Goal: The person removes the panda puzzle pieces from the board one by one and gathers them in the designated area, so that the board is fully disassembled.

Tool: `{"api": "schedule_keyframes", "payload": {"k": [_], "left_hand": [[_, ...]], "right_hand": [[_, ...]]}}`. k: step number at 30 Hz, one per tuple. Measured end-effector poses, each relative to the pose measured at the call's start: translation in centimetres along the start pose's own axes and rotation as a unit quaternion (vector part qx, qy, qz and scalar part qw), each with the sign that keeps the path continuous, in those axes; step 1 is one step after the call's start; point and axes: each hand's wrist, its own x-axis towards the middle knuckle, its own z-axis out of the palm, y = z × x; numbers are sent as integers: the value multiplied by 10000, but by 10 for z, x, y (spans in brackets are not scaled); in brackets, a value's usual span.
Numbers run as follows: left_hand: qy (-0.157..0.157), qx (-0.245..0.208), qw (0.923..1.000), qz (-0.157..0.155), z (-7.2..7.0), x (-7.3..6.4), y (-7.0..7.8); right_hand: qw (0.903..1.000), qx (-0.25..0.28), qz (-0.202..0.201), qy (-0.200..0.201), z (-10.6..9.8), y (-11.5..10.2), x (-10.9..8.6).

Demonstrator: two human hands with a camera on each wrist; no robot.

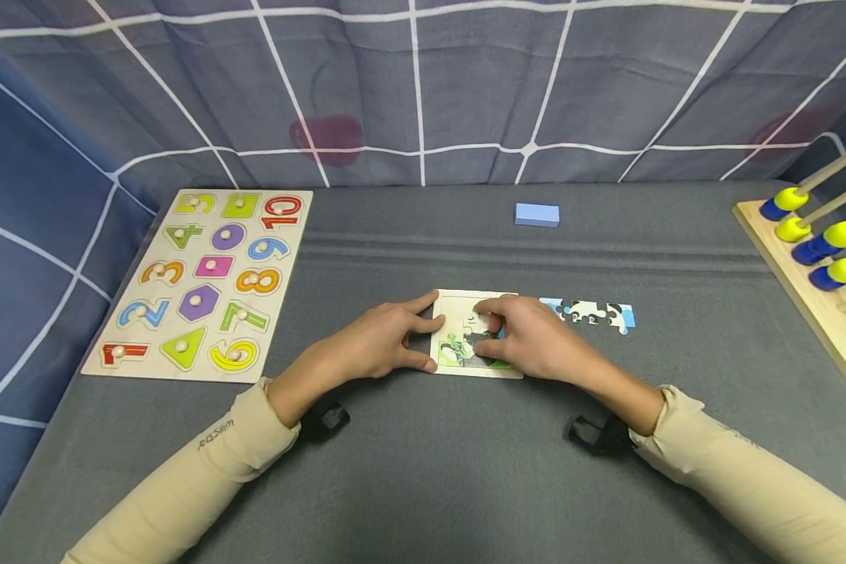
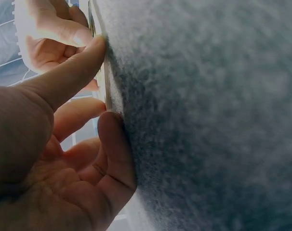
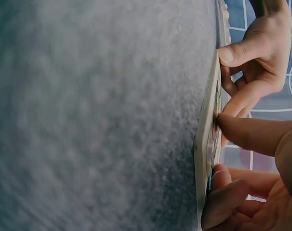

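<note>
A small wooden jigsaw board [image 1: 447,307] lies on the grey cloth, partly filled with green, black and white panda pieces. My left hand [image 1: 377,338] holds its left edge, the thumb at the near corner and the fingers spread toward the far corner. Over the board's right half, my right hand [image 1: 536,338] bends its thumb and fingers down onto a black-and-white puzzle piece [image 1: 475,323], which they partly cover. Both hands' fingertips meet the thin board [image 3: 200,159] in the right wrist view. Loose panda pieces [image 1: 587,312] lie just right of the board, beyond the right hand.
A number-and-shape peg puzzle [image 1: 204,286] lies at the left. Behind the board sits a blue block [image 1: 536,215]. A wooden bead stand [image 1: 811,298] with yellow and blue beads occupies the right edge. A checked curtain [image 1: 465,86] hangs along the back.
</note>
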Motion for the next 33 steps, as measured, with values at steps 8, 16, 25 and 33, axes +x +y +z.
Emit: {"api": "schedule_keyframes", "payload": {"k": [8,16,25,33], "left_hand": [[-61,8,9999,-101,-1,0,1],[-4,-19,10000,-34,0,0,0],[-9,-62,9999,-97,0,-2,1],[-8,-55,10000,-27,0,-1,0]], "right_hand": [[10000,5,20,70,2,1,-1],[9998,133,116,96,1,2,0],[9995,257,53,184,2,3,-2],[9995,198,-53,222,1,2,-1]]}}
